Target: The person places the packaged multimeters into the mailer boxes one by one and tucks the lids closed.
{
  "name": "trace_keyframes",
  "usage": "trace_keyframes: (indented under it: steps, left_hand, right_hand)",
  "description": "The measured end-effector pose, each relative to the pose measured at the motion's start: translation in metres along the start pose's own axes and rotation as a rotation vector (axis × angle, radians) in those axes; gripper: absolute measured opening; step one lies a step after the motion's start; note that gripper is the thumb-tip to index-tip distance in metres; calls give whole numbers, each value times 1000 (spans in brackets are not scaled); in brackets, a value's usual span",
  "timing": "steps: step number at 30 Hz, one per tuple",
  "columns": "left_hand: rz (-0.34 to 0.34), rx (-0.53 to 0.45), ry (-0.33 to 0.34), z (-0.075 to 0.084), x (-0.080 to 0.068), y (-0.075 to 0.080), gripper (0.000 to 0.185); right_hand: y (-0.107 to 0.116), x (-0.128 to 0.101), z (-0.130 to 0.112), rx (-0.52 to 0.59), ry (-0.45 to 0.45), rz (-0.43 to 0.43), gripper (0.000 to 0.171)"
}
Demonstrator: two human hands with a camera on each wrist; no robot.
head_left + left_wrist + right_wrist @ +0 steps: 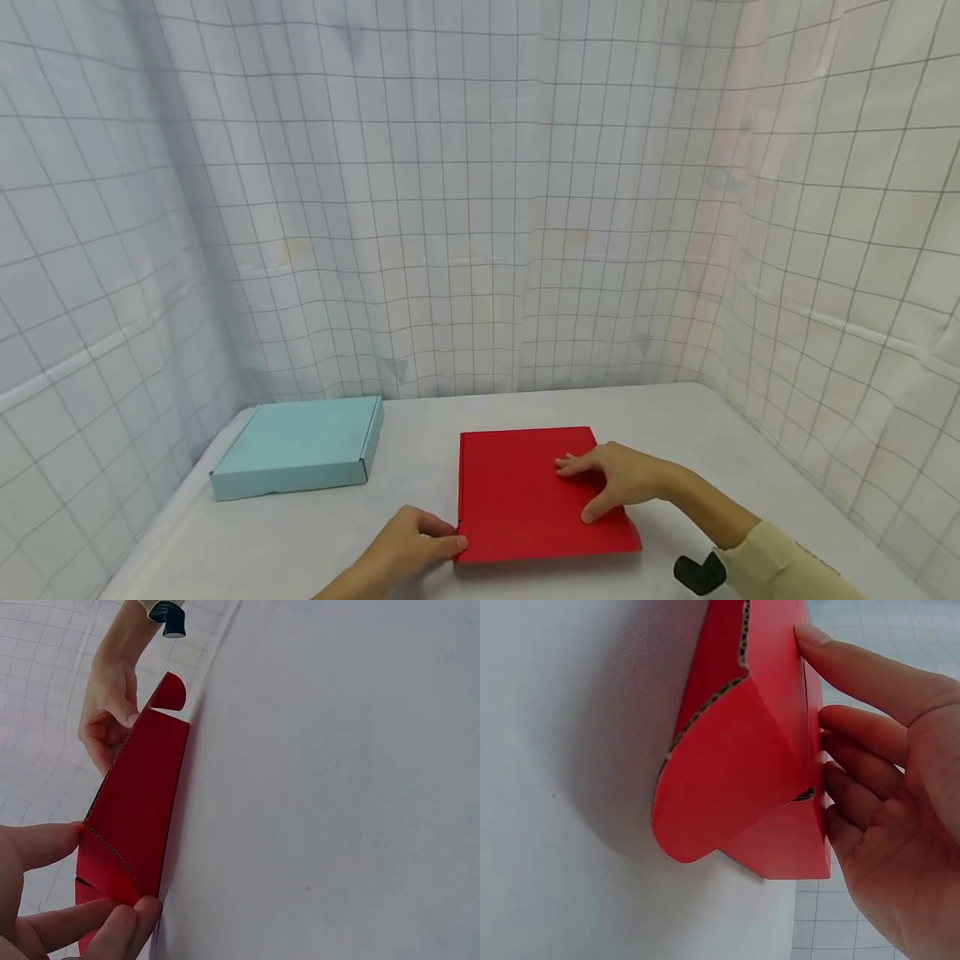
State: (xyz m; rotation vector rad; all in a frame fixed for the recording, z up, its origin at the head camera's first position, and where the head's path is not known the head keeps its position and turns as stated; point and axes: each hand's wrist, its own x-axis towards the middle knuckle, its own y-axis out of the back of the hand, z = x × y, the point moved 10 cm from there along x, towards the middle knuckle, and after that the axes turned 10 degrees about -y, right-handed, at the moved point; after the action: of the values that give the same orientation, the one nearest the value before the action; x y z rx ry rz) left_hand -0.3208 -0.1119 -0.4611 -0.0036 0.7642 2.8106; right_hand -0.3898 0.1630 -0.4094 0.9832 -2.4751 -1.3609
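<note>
**Red box under 2 hands**

The red box [536, 492] lies flat on the white worktop [750, 467], right of the pale blue box [300, 446]. The left hand [408, 546] pinches its near-left corner, fingers [112, 930] curled on the flap. The right hand [618, 483] rests on the lid, fingers [862, 671] straight and slightly spread. The box's inside is hidden, and the right thumb cannot be made out in the wrist view.
</note>
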Motion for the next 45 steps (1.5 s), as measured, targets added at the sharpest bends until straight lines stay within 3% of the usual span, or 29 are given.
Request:
trace_keyframes:
  steps: [8,15,31,38,45]
  left_hand:
    - [-5,-89,59,-7,-2,-6,40]
    - [4,-208,48,-5,-1,-10,33]
    - [-26,-219,-14,2,-1,-12,28]
    - [-15,-234,-9,1,-1,-12,29]
    - [-14,-325,-7,2,-3,-14,34]
  right_hand:
    - [-3,0,1,1,5,-13,65]
    - [-2,0,0,5,0,-14,65]
    - [-2,1,3,5,-6,-9,65]
    - [0,1,1,15,-10,-12,65]
    - [0,2,0,6,-9,-14,65]
